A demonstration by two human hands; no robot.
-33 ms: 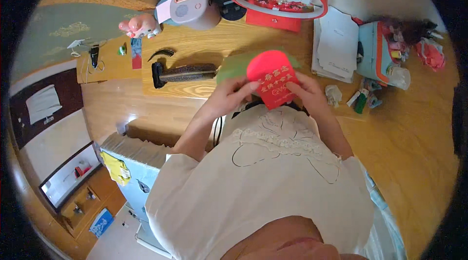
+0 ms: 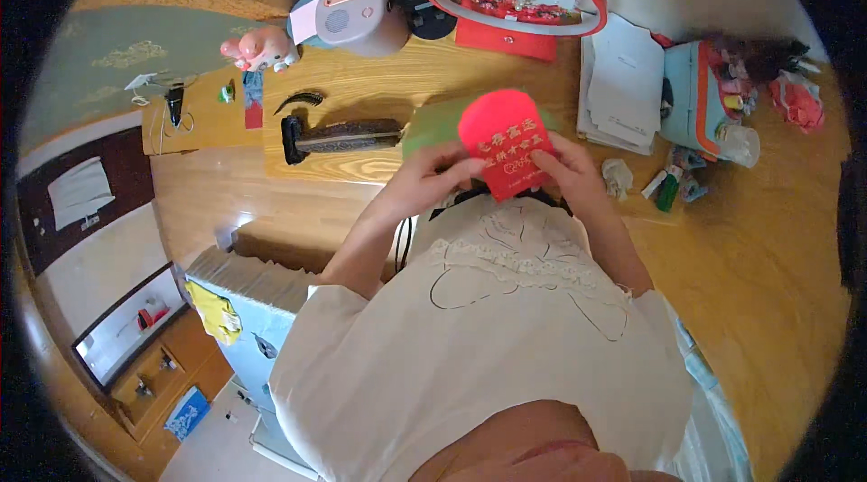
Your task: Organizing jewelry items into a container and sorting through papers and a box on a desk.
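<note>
In the head view, the person seems to be handling a red envelope (image 2: 508, 146) with both hands; the next move is probably calling for a steady pinch on both edges. The envelope is tilting slightly above the near edge of the counter (image 2: 366, 77), in front of the torso. The left grip (image 2: 428, 177) is pinching its left edge and the right grip (image 2: 575, 171) its right, thumbs resting on the printed face. Both forearms are angling inward, elbows bending.
</note>
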